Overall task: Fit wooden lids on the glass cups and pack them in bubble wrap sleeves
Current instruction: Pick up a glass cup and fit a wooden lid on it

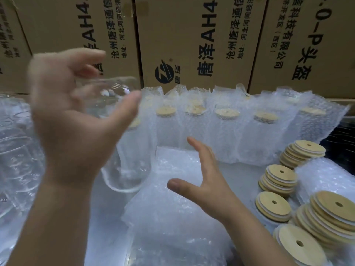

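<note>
"唐泽AH4" on cardboard boxes [192, 35]

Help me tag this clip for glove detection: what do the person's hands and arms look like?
Both are bare: the left hand and right hand wear no gloves, and no sleeves, watch or bracelet show on either forearm. No rings are visible, though the left hand is motion-blurred.
</note>
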